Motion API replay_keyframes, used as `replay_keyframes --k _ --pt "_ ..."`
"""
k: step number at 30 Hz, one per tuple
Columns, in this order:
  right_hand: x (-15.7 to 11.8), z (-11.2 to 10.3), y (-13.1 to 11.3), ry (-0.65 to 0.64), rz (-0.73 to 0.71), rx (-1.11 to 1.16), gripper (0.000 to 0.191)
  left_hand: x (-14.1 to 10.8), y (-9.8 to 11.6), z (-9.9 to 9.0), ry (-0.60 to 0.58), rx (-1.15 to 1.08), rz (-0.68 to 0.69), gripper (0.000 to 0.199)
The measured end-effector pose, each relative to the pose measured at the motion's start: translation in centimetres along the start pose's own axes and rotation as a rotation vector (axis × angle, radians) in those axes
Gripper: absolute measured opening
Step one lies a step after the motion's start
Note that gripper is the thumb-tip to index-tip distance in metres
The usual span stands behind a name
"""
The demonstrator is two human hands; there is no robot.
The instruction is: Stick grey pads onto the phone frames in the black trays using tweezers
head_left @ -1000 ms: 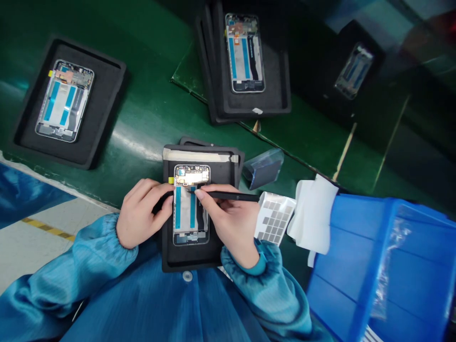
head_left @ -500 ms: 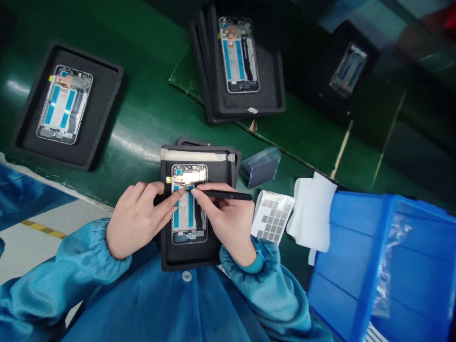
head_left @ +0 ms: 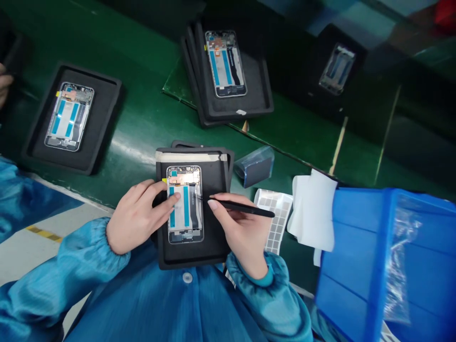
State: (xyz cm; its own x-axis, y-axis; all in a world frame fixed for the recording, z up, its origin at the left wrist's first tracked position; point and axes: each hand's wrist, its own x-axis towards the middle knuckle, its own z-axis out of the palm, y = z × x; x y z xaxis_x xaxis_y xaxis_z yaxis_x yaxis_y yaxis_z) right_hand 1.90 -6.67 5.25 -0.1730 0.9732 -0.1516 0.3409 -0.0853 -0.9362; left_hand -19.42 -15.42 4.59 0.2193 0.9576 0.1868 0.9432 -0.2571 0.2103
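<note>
An opened smartphone (head_left: 181, 213), its board bare and two blue strips down its middle, lies in a black tray (head_left: 215, 237) in front of me. My left hand (head_left: 137, 216) rests over the tray's left side, holding nothing, its fingers apart and its index fingertip on the phone. In my right hand (head_left: 245, 230) I grip black tweezers (head_left: 245, 207) between thumb and fingers. The thin tips point left, near the phone's right edge; whether they touch it I cannot tell.
Other black trays with opened phones stand at left (head_left: 103, 123) and at top centre (head_left: 263, 90). Right of my tray are a clear-wrapped dark pack (head_left: 257, 172), a sticker sheet (head_left: 276, 218), white paper (head_left: 313, 209) and a blue bin (head_left: 359, 247). Another person's hand (head_left: 4, 85) shows at far left.
My right hand and the tweezers have moved right, from the phone's middle to its right edge. My left fingertip stays on the phone. The camera view has shifted slightly.
</note>
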Motion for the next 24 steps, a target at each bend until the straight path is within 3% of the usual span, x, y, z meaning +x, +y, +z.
replay_keyframes --k 2,4,7,10,13,17,21,24 --pt "-0.1 -0.2 0.2 -0.001 -0.018 0.03 0.009 -0.3 0.0 0.3 0.037 -0.054 -0.011 0.03" --pt "-0.2 -0.4 0.5 0.009 -0.04 0.068 0.008 -0.7 0.3 0.7 0.113 -0.121 -0.108 0.03" --pt "-0.5 -1.1 1.4 0.084 -0.07 0.117 0.009 -1.2 1.2 1.2 0.195 -0.238 -0.471 0.047" --pt "-1.1 -1.7 3.0 0.187 -0.04 0.176 0.012 -1.2 2.2 1.2 0.049 -0.38 -0.743 0.046" --pt "-2.0 -1.9 4.5 0.21 0.025 0.249 0.015 -0.8 2.9 0.8 -0.047 -0.399 -0.8 0.033" --pt "-3.2 -1.6 5.1 0.17 0.021 0.369 0.011 -0.3 3.0 -0.2 -0.036 -0.507 -0.877 0.035" --pt "-3.5 -1.3 4.3 0.071 -0.047 0.537 0.011 0.0 0.6 -1.8 0.041 -0.718 -0.902 0.041" --pt "-3.2 -1.6 3.5 -0.004 -0.077 0.567 0.009 0.2 -3.5 -3.8 0.095 -0.566 -0.952 0.041"
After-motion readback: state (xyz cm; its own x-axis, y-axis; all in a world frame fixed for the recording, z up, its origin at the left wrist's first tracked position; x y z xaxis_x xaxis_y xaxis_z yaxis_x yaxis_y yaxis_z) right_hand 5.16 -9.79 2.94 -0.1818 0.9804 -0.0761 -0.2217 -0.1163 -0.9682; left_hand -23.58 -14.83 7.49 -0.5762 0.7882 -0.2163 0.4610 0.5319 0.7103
